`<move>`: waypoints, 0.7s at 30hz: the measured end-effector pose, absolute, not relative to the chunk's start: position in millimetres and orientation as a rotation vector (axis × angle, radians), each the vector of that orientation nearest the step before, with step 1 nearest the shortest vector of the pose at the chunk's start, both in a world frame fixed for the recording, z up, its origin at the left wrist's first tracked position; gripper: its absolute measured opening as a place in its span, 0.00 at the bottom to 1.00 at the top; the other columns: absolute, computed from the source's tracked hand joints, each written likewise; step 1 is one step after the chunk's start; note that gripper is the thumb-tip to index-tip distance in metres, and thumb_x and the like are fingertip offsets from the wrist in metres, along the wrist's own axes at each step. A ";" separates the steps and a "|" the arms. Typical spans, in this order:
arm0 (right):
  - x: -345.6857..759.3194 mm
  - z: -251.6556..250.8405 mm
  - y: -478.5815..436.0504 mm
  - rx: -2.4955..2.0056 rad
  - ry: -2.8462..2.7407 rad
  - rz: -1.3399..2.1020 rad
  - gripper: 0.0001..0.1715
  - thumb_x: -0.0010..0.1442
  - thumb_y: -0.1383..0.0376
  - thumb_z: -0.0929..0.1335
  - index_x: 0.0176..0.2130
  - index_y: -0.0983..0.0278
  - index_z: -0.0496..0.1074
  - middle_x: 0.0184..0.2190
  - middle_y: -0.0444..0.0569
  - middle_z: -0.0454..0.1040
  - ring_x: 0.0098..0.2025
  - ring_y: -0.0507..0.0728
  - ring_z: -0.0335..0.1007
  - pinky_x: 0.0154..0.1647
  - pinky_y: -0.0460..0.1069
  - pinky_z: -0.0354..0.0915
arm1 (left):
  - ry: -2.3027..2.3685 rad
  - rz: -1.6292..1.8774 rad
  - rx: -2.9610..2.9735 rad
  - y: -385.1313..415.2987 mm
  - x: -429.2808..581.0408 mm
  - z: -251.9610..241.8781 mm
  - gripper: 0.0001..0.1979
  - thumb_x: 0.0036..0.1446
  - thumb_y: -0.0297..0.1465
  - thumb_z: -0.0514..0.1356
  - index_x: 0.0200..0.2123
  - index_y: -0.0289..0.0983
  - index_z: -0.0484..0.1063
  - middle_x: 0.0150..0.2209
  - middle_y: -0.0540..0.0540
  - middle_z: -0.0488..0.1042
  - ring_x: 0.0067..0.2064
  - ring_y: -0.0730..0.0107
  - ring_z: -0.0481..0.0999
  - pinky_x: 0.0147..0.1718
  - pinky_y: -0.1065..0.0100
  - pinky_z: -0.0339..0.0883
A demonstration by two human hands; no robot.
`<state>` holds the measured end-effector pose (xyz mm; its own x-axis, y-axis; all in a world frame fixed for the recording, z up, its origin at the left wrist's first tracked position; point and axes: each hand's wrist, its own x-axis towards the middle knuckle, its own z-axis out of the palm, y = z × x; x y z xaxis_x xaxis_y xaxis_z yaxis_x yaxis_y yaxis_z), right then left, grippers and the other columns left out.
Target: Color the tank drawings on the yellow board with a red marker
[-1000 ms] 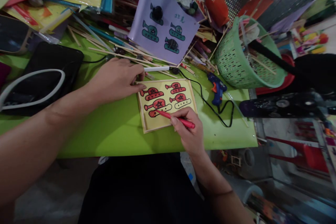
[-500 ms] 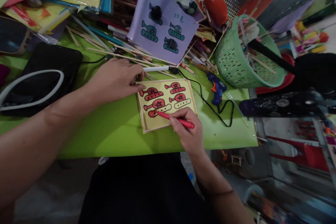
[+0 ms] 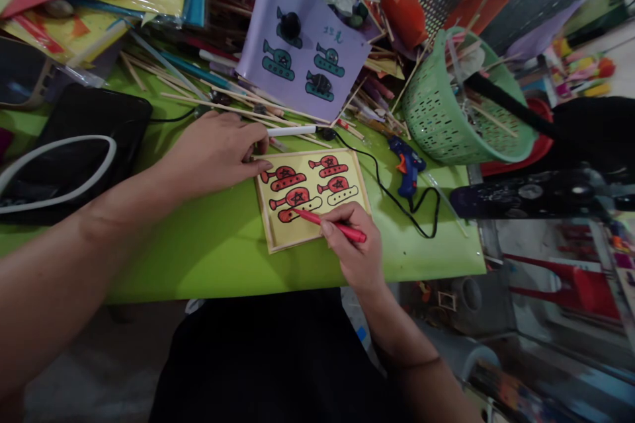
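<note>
A yellow card (image 3: 297,236) with a thin wooden stick border lies on the green table, bearing tank drawings outlined in black. Most of their parts are coloured red; the track of the lower right tank (image 3: 343,195) is plain yellow, and the lower left track is partly red. My right hand (image 3: 354,244) is closed around a red marker (image 3: 337,226), its tip touching the lower left track. My left hand (image 3: 223,149) rests at the card's upper left corner, thumb on the border and fingers curled. Beside its fingers lies a white pen (image 3: 292,131).
Behind the card stands a purple sheet (image 3: 302,79) with green tanks, among loose wooden sticks (image 3: 223,102). A blue glue gun (image 3: 409,168) with a black cord lies to the right, near a green basket (image 3: 431,106). A black tablet-like object (image 3: 99,122) lies left.
The marker tip has shifted slightly along the lower left track, and a little more of it looks red. My left hand stays at the corner. The view has shifted slightly.
</note>
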<state>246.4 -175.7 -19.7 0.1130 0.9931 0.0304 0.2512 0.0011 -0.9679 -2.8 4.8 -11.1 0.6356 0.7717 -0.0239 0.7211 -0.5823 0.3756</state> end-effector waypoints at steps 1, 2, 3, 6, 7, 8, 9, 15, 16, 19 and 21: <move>246.5 -19.9 -175.7 -1.432 -1.312 0.972 0.03 0.71 0.63 0.75 0.42 0.57 0.80 0.31 0.42 0.80 0.28 0.53 0.71 0.27 0.48 0.67 | 1.205 0.195 2.510 4.4 -2.7 -10.5 0.11 0.69 0.43 0.61 0.44 0.43 0.76 0.33 0.48 0.74 0.40 0.55 0.73 0.51 0.52 0.66; 246.6 -20.0 -175.6 -1.432 -1.313 0.958 0.02 0.71 0.63 0.75 0.42 0.57 0.80 0.31 0.41 0.80 0.28 0.53 0.71 0.27 0.48 0.67 | 1.222 0.188 2.514 4.1 -2.7 -10.1 0.10 0.68 0.43 0.62 0.44 0.44 0.76 0.33 0.48 0.74 0.40 0.55 0.72 0.50 0.52 0.65; 246.7 -20.0 -175.6 -1.433 -1.313 0.942 0.02 0.71 0.64 0.75 0.41 0.57 0.80 0.31 0.41 0.80 0.28 0.52 0.71 0.27 0.48 0.66 | 1.222 0.178 2.524 3.8 -2.9 -9.8 0.11 0.68 0.43 0.61 0.44 0.43 0.76 0.33 0.48 0.74 0.40 0.55 0.72 0.50 0.53 0.65; 246.7 -19.6 -175.3 -1.436 -1.307 0.907 0.03 0.70 0.65 0.75 0.41 0.57 0.80 0.31 0.41 0.79 0.27 0.52 0.69 0.26 0.47 0.65 | 1.189 0.148 2.553 3.1 -3.8 -8.8 0.12 0.72 0.43 0.58 0.46 0.42 0.75 0.35 0.46 0.76 0.42 0.54 0.72 0.50 0.53 0.64; 246.6 -19.3 -175.2 -1.439 -1.304 0.905 0.03 0.70 0.65 0.75 0.41 0.57 0.79 0.31 0.40 0.79 0.27 0.51 0.69 0.26 0.47 0.65 | 1.184 0.141 2.557 3.0 -4.1 -8.5 0.12 0.72 0.43 0.58 0.46 0.42 0.75 0.36 0.46 0.76 0.42 0.54 0.72 0.50 0.53 0.64; 246.6 -19.1 -175.1 -1.444 -1.299 0.905 0.03 0.70 0.66 0.75 0.41 0.57 0.79 0.30 0.40 0.78 0.27 0.51 0.68 0.26 0.47 0.64 | 1.188 0.143 2.560 2.9 -4.2 -8.3 0.12 0.72 0.42 0.57 0.46 0.42 0.75 0.36 0.46 0.76 0.42 0.54 0.72 0.50 0.53 0.64; 246.5 -18.9 -175.0 -1.451 -1.294 0.906 0.03 0.70 0.65 0.75 0.40 0.58 0.79 0.30 0.40 0.78 0.26 0.51 0.68 0.25 0.47 0.64 | 1.190 0.146 2.562 3.0 -4.3 -8.2 0.11 0.72 0.42 0.58 0.45 0.42 0.75 0.36 0.46 0.76 0.42 0.54 0.72 0.50 0.53 0.64; 246.8 -18.1 -175.0 -1.465 -1.296 0.916 0.02 0.70 0.63 0.75 0.41 0.58 0.79 0.31 0.41 0.79 0.27 0.52 0.69 0.26 0.47 0.67 | 1.186 0.157 2.552 5.7 -4.4 -10.5 0.11 0.70 0.42 0.60 0.44 0.43 0.75 0.35 0.46 0.76 0.40 0.54 0.73 0.49 0.53 0.65; 246.9 -18.0 -175.1 -1.460 -1.301 0.931 0.03 0.70 0.63 0.75 0.41 0.58 0.79 0.31 0.41 0.80 0.28 0.52 0.70 0.27 0.48 0.68 | 1.184 0.161 2.551 6.5 -4.7 -11.9 0.11 0.70 0.43 0.59 0.44 0.43 0.75 0.35 0.46 0.77 0.41 0.53 0.74 0.49 0.52 0.65; 246.9 -18.0 -175.2 -1.456 -1.316 0.957 0.04 0.71 0.61 0.76 0.42 0.57 0.79 0.32 0.42 0.81 0.28 0.53 0.72 0.27 0.48 0.69 | 1.182 0.201 2.525 9.3 -6.0 -18.0 0.11 0.68 0.44 0.61 0.43 0.45 0.76 0.34 0.46 0.77 0.43 0.50 0.77 0.51 0.51 0.65; 246.8 -18.5 -175.2 -1.452 -1.325 0.955 0.04 0.71 0.61 0.76 0.41 0.57 0.80 0.31 0.42 0.81 0.28 0.53 0.71 0.27 0.48 0.69 | 1.183 0.244 2.509 10.6 -6.8 -22.0 0.11 0.66 0.45 0.62 0.42 0.46 0.77 0.33 0.47 0.77 0.44 0.49 0.78 0.51 0.51 0.66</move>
<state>246.8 -175.2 -18.5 0.1196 0.9921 0.0376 0.2783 0.0028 -0.9605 -6.8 10.6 -22.0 0.6355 0.7721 0.0047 0.7108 -0.5874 0.3871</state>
